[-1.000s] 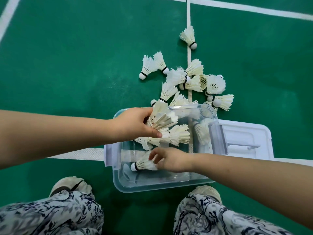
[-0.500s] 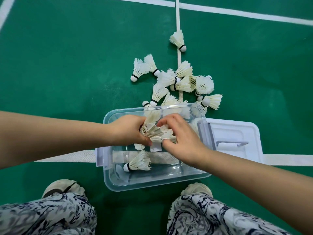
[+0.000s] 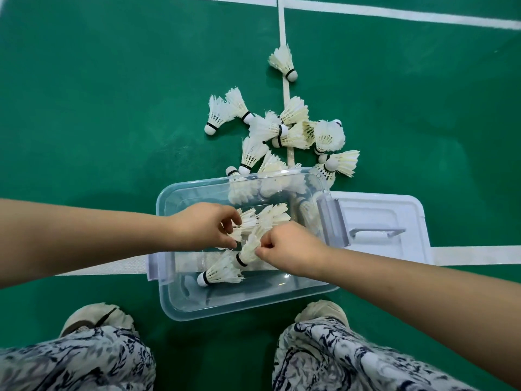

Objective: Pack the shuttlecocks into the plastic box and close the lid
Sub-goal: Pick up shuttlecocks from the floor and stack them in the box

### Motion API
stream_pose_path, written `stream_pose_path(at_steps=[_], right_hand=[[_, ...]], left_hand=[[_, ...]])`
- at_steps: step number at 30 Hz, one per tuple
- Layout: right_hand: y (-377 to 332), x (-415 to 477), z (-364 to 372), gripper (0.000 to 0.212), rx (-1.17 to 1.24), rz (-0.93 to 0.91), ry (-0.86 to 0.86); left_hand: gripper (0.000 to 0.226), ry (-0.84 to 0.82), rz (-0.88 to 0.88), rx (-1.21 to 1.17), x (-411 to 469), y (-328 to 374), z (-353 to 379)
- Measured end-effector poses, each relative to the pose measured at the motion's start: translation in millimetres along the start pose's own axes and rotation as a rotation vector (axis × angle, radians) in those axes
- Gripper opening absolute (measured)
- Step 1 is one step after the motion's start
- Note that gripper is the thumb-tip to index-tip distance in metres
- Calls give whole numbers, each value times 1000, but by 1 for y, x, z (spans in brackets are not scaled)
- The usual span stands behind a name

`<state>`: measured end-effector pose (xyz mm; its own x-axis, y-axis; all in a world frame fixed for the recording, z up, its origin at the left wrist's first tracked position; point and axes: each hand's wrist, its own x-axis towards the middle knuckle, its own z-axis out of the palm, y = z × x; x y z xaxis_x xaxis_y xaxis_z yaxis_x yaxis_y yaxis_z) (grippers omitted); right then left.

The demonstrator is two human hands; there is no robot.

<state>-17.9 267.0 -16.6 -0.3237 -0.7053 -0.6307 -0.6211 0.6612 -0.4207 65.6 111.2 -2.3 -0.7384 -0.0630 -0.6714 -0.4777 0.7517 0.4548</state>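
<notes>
Inside the clear plastic box [image 3: 197,306], the left hand [image 3: 201,227] gripped a bunch of white feather shuttlecocks [image 3: 266,215] while the right hand [image 3: 290,249] pinched one beside it; a careless tug could have crushed feathers or scattered them.

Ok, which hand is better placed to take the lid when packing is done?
Right, probably. The lid lies right of the box, close to the right hand. The left hand would have to cross the box. Both now hold shuttlecocks.
</notes>
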Motion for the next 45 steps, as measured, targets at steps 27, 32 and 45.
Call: stream_pose_path(at_steps=[27,32,45], right_hand=[[-11,23,-26,31,-23,7,-193],[-11,19,-59,18,220,-4,-2],[79,61,-118,36,103,249,576]], left_hand=[[35,-158,88,99,-2,3,-4],[30,41,166,43,-4,25,-27],[22,411,177,-46,34,40,-73]])
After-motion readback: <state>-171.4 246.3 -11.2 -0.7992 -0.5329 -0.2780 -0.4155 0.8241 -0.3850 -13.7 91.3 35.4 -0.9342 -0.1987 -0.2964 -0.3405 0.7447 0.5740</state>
